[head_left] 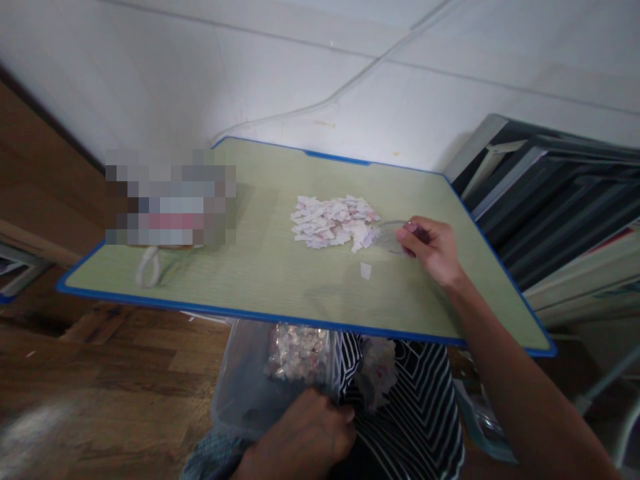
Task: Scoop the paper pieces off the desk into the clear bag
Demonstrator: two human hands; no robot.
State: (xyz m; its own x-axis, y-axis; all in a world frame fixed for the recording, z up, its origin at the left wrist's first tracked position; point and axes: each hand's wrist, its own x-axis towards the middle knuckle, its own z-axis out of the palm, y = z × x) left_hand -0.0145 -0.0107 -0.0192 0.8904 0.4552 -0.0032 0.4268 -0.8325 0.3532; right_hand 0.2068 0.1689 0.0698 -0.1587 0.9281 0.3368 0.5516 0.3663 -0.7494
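Over the right part of a small green table, my right hand is closed on a clear, round-edged piece with a dark reddish part; its exact kind does not show. The piece touches or overlaps the right side of a heap of torn white paper scraps. One loose paper scrap lies in front of the heap. Below the table edge, my left hand is curled closed beside the front of a clear plastic bin. Whatever its fingers hold, if anything, is hidden.
A clear bag of scraps sits in the bin. More scraps lie on my striped lap. A blurred-out object with a white loop stands at the table's left. Dark flat panels lean at the right; a white wall rises behind.
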